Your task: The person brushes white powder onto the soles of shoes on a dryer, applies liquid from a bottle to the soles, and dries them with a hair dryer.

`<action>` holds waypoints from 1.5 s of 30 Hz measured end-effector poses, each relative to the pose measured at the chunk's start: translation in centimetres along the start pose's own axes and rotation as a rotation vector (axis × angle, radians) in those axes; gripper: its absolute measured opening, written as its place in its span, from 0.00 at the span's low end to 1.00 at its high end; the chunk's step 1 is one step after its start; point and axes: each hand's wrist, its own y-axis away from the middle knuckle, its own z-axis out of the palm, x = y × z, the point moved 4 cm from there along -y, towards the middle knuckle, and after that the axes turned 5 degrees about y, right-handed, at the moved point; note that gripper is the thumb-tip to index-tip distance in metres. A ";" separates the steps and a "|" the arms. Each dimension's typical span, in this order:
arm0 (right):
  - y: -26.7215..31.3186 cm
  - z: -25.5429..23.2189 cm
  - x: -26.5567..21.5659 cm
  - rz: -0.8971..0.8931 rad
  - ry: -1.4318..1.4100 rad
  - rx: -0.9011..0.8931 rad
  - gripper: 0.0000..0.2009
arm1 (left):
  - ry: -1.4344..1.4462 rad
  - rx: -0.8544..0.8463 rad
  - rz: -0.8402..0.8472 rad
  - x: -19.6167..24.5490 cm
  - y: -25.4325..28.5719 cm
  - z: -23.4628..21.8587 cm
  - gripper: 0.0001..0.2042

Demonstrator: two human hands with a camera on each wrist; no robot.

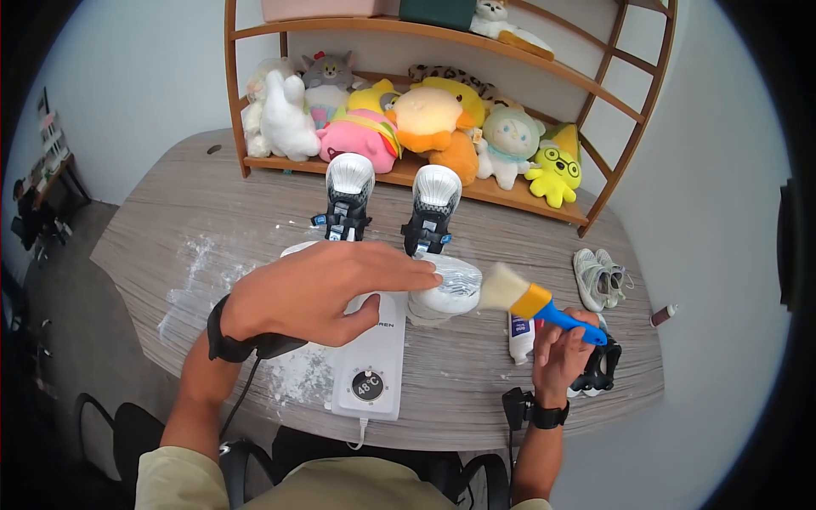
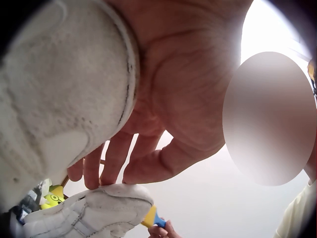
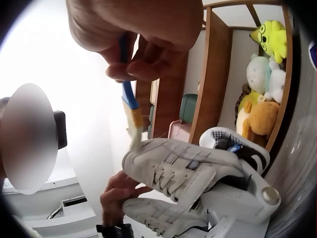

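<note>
In my right hand (image 1: 561,361) I grip the blue handle of a paint brush (image 1: 533,301) with pale bristles. Its bristles are right at the toe of a white lace-up sneaker (image 3: 173,163) raised on a white shoe dryer (image 1: 370,387). My left hand (image 1: 319,289) reaches over with fingers extended, their tips resting on this sneaker's sole end, which carries white streaks. The matching sneaker (image 2: 64,84) is beside it on the dryer, mostly hidden under my left hand in the head view. The dryer's round display reads 48°C.
White powder (image 1: 204,272) is scattered across the table (image 1: 476,399). Two black-and-white shoes (image 1: 348,191) stand behind the dryer, below a wooden shelf (image 1: 586,217) of plush toys. A white tube (image 1: 520,340), grey sneakers (image 1: 599,276), a black shoe (image 1: 602,365) and a small bottle (image 1: 663,315) lie rightward.
</note>
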 end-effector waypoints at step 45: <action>4.8 8.4 -6.5 -0.376 0.766 -0.305 0.04 | -0.095 0.059 -0.071 -0.3 0.4 -0.1 0.23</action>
